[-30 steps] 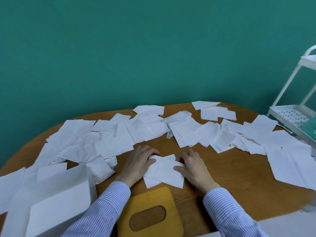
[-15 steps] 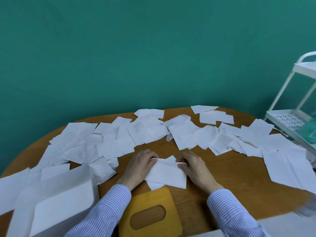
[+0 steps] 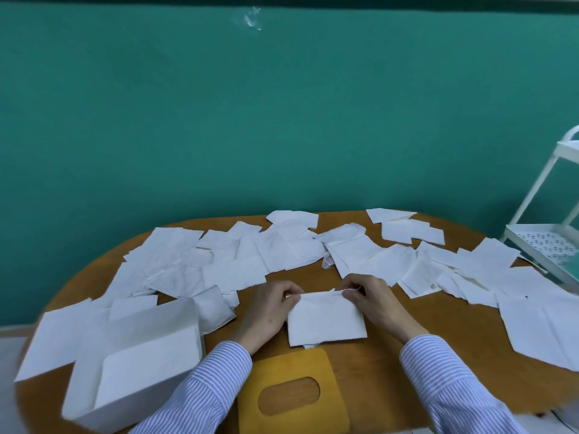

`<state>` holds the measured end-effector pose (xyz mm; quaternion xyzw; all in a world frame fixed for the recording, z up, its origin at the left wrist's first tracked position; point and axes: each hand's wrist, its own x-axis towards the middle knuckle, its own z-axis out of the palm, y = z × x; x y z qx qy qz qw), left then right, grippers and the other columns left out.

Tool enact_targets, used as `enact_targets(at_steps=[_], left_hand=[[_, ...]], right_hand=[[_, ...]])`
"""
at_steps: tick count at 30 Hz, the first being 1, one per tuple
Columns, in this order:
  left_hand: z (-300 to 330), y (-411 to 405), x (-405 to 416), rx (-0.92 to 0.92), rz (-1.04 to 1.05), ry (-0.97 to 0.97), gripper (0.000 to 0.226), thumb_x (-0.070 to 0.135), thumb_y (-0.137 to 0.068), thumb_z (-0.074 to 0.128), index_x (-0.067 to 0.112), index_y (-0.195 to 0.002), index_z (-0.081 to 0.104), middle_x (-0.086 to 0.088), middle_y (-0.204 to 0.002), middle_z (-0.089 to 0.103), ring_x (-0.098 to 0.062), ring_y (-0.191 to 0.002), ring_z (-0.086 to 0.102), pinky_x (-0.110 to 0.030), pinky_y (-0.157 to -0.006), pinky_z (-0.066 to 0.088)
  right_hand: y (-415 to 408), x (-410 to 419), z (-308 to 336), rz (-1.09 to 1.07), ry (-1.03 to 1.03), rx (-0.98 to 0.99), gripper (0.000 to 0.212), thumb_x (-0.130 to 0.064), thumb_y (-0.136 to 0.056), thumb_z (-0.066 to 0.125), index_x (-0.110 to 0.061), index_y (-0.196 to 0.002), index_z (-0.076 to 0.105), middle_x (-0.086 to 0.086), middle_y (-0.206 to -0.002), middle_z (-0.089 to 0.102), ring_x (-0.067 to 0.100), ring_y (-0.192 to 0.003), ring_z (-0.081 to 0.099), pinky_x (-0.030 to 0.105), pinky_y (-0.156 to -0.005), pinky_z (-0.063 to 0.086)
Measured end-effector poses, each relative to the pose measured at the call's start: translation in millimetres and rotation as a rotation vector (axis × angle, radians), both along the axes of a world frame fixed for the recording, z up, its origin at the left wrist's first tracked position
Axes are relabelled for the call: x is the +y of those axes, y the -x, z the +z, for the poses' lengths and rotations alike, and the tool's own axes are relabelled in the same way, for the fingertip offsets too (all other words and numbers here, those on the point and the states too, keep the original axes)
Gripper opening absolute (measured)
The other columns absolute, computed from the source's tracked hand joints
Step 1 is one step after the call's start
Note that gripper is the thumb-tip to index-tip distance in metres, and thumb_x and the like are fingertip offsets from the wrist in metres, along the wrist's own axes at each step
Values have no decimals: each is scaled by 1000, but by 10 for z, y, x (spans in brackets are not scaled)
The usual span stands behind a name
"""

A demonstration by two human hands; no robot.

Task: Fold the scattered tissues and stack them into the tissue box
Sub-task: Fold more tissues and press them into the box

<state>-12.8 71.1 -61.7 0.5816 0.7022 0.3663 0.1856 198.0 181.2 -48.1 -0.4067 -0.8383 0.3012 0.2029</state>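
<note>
Nearest to us, below the fingers: a yellow lid (image 3: 293, 399) with an oval slot, flat on the wooden surface (image 3: 391, 364), between our two striped sleeves (image 3: 194, 393). Left of it, the white tissue box (image 3: 131, 368), open on top, white inside; we cannot tell how many tissues are in it.

Next up, both hands on one folded tissue (image 3: 326, 321). It sits just above the lid, its near edge reaching the lid's far edge. The left hand (image 3: 269, 311) has its fingers (image 3: 289, 291) curled, pinching the tissue's far left corner. The right hand (image 3: 379, 303) has its fingers (image 3: 352, 291) curled too, pinching the far right corner. So both sets of fingers are grasping the tissue along its far edge, which looks slightly lifted and crumpled there; the rest lies flat. A second layer peeks out under its near edge.

Beyond the fingers: scattered tissues (image 3: 238, 261) spread in a wide band across the surface, overlapping, mostly unfolded, running left of the fingers to far right. More big sheets (image 3: 539, 321) lie to the right of the right hand, near the surface edge. A few lie alone at the far rim (image 3: 410, 230).

Far right, a white cart (image 3: 545, 239) with a perforated shelf, beside the surface. Behind all, a teal wall (image 3: 282, 120).
</note>
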Motion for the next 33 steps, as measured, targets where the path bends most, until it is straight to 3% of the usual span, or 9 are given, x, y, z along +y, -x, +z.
enact_targets(at_steps=[3,6,10,14,19,23,27,33], left_hand=[[-238,-30,-35,-8,11,44,17,21,-99,60,25,-103,75,18,-99,70,10,-86,59,-6,-72,43],[-388,-35,-40,3,39,29,17,21,-99,59,25,-103,75,15,-103,71,5,-92,60,-10,-77,45],[-432,-24,32,85,57,22,17,23,-100,57,29,-101,73,13,-102,66,-3,-95,59,-21,-80,47],[-303,10,84,102,24,-16,17,23,-101,57,28,-104,73,14,-99,64,0,-94,58,-12,-77,40],[-17,45,153,46,37,-30,15,24,-98,62,25,-106,75,23,-97,63,18,-86,53,0,-72,38],[-56,33,174,76,60,33,19,27,-99,61,23,-112,75,18,-99,63,13,-83,51,-4,-68,36],[-212,19,123,103,58,78,21,28,-99,61,22,-114,75,12,-103,70,4,-87,58,-4,-66,37],[-398,38,111,200,70,122,26,29,-102,56,23,-124,68,5,-117,67,-9,-107,59,-23,-88,46]], right_hand=[[3,-20,-209,35,14,-78,17,-16,-97,57,-29,-99,68,-11,-102,68,5,-97,60,22,-81,49],[-20,-74,-363,43,-13,-72,17,-16,-96,57,-30,-97,67,-15,-97,65,2,-92,59,13,-72,42],[-41,-130,-420,22,-46,-54,15,-17,-97,57,-27,-101,67,-18,-89,62,0,-85,56,13,-66,37],[-55,-94,-322,7,-46,15,16,-16,-97,57,-23,-103,70,-13,-91,64,3,-86,59,11,-65,39],[-12,134,-67,9,-35,33,14,-18,-97,59,-20,-104,71,-11,-94,65,-3,-87,56,12,-69,40],[76,295,-24,50,-14,-38,16,-17,-97,59,-21,-105,73,-10,-98,65,3,-89,57,18,-73,45],[170,401,-80,113,8,-85,16,-15,-97,59,-22,-100,74,-8,-100,68,0,-88,57,12,-70,40],[255,416,-296,156,26,-142,22,-12,-97,56,-19,-110,72,-4,-109,68,7,-96,57,10,-74,38]])
